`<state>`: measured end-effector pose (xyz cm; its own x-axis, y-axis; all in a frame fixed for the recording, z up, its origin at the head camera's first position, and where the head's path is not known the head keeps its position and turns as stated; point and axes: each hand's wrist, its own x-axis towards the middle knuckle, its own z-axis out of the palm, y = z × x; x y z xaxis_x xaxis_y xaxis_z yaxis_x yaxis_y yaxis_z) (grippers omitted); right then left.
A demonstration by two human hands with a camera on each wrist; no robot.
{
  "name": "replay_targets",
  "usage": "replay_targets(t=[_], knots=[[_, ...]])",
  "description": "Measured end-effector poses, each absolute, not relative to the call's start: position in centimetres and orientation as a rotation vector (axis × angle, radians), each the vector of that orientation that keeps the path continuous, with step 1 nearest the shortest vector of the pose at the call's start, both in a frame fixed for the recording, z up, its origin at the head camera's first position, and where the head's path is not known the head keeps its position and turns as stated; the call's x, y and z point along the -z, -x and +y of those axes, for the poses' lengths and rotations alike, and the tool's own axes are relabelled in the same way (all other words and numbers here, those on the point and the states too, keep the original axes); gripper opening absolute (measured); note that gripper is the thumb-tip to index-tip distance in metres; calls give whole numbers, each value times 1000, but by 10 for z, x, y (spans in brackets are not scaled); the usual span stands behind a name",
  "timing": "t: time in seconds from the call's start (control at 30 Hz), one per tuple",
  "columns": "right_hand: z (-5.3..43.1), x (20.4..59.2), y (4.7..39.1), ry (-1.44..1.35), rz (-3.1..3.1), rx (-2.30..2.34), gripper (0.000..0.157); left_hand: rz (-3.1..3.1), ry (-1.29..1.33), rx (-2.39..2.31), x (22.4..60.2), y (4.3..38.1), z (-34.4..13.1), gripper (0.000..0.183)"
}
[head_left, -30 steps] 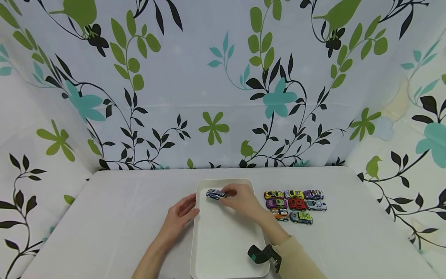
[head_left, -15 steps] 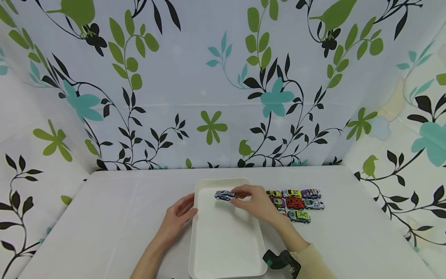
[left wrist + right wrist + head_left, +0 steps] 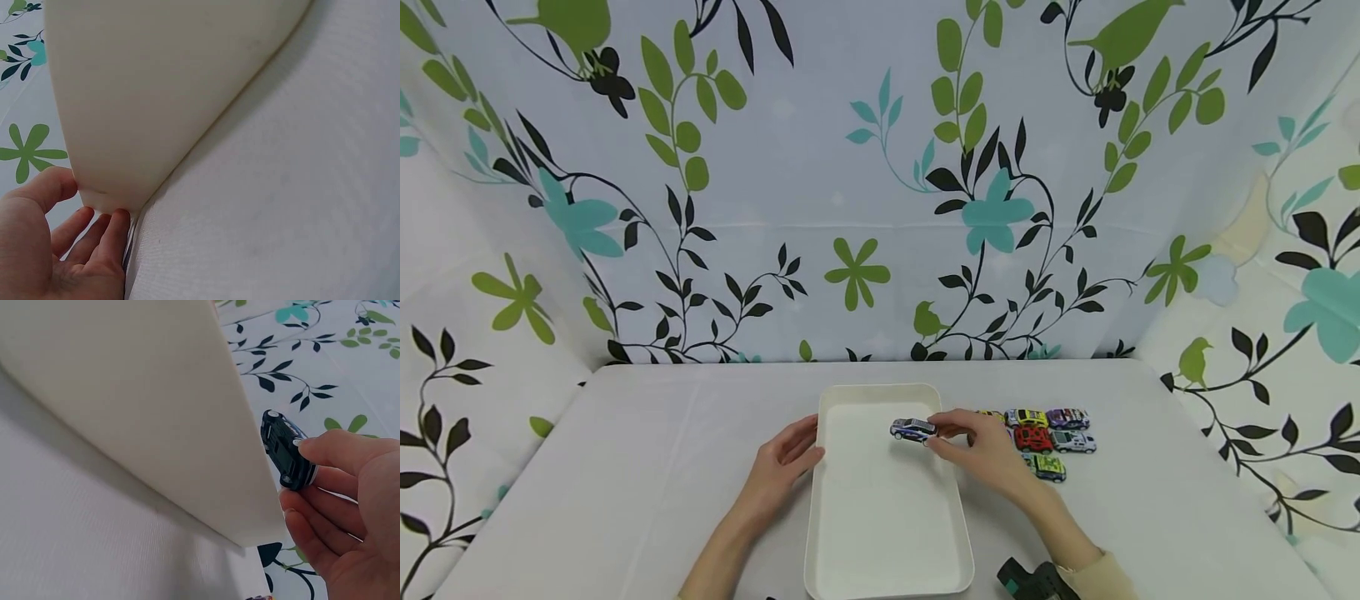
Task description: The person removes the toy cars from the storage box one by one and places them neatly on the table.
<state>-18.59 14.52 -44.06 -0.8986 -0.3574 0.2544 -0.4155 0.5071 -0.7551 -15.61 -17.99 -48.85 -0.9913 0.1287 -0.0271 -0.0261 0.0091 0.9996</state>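
Note:
A white rectangular tray (image 3: 887, 508) lies lengthwise in front of me. My left hand (image 3: 786, 462) holds the tray's left edge; in the left wrist view its thumb (image 3: 56, 187) touches the rim and its fingertips meet the outer wall. Above the tray's upper right part, my right hand (image 3: 988, 450) pinches a small blue and silver toy car (image 3: 913, 430) by its rear end between thumb and fingers. The right wrist view shows the toy car's dark underside (image 3: 284, 450) beside the tray's rim, apart from the tray floor.
To the right of the tray, several colourful toy cars stand in close rows, among them a red car (image 3: 1033, 438), a light blue car (image 3: 1072, 441) and a green-yellow car (image 3: 1048, 468). My right hand covers some. A leaf-patterned curtain (image 3: 820, 167) hangs behind the white table (image 3: 662, 467).
My right hand has lifted the toy car and carried it to the right, from the tray's upper middle toward its right rim. The left hand stays at the tray's left edge.

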Motion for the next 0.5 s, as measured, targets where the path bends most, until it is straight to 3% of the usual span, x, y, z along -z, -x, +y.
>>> replay_targets(t=[0.5], knots=[[183, 453, 175, -792, -2601, -1219, 31, 2152, -105, -2131, 488, 157, -180, 55]])
